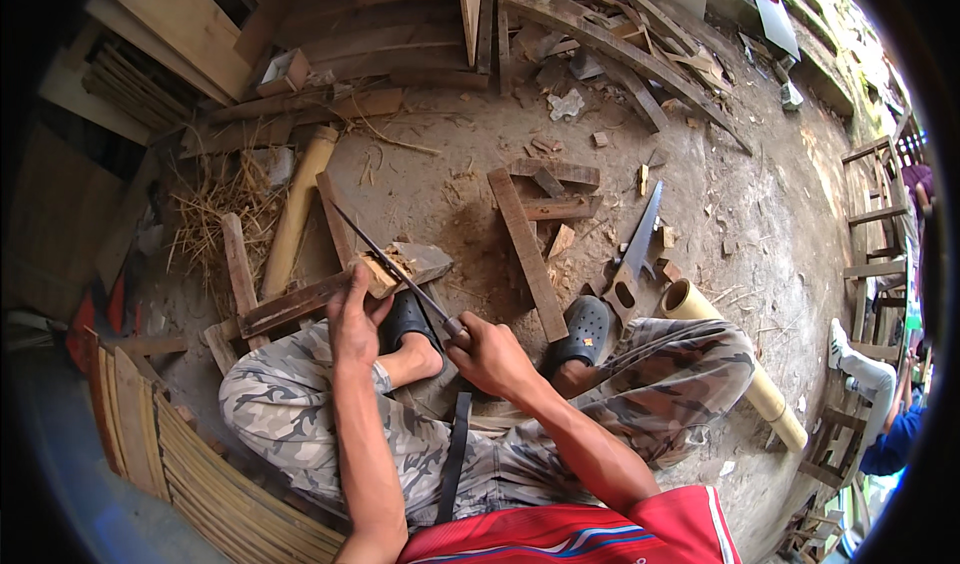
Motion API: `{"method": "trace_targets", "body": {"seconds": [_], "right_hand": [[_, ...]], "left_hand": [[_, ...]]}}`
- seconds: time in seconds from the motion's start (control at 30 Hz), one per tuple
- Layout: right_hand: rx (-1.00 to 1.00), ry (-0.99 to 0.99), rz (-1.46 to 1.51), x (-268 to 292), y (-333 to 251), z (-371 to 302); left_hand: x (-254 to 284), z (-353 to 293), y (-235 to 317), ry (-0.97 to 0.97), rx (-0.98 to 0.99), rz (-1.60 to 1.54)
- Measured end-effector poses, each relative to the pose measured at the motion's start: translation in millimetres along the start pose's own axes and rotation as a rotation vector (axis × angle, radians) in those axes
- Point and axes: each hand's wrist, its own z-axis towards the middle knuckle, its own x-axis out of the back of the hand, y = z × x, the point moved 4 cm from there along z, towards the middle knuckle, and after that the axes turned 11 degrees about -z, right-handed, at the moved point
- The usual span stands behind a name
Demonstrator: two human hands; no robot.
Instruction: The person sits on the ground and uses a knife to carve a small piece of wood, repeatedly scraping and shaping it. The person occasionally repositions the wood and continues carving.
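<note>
Nearest, at the lower middle of the frame, the person sits with knees spread in camouflage trousers (290, 379), a dark strap (457, 454) hanging between the legs. The right hand (493, 359) has its fingers wrapped round the handle of a long dark blade (405, 278) slanting to the upper left. Just left of the frame's middle, the left hand's (355, 324) fingers grip a pale wood piece (380, 279), which seems to rest against a greyish block (430, 261). The blade crosses over the pale piece; whether it touches cannot be told.

The plainest danger is those left fingers, close to the blade: a skid on uneven grain could carry the edge into them. If the piece rolled off the block, the stroke might run on toward the left clog (405, 314), just beside it, with bare skin above.

Further right, a handsaw (632, 254) lies with its handle near the right clog (580, 329); a shifting foot could snag it. A bamboo tube (765, 394) beside the right leg might roll if nudged. Beyond, timber offcuts (528, 249) and, upper right, a scrap pile (640, 49) could trip anyone standing up carelessly.
</note>
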Motion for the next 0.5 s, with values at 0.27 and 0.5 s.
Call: {"method": "trace_targets", "body": {"seconds": [0.27, 0.5], "right_hand": [[0.045, 0.118, 0.030, -4.3, 3.4, 3.8], [-0.002, 0.134, 0.121, 11.7, -18.3, 3.4]], "left_hand": [[-8.1, 11.0, 3.8, -0.009, 0.008, -0.046], [-18.1, 5.3, 12.0, 0.052, -0.022, -0.064]]}}
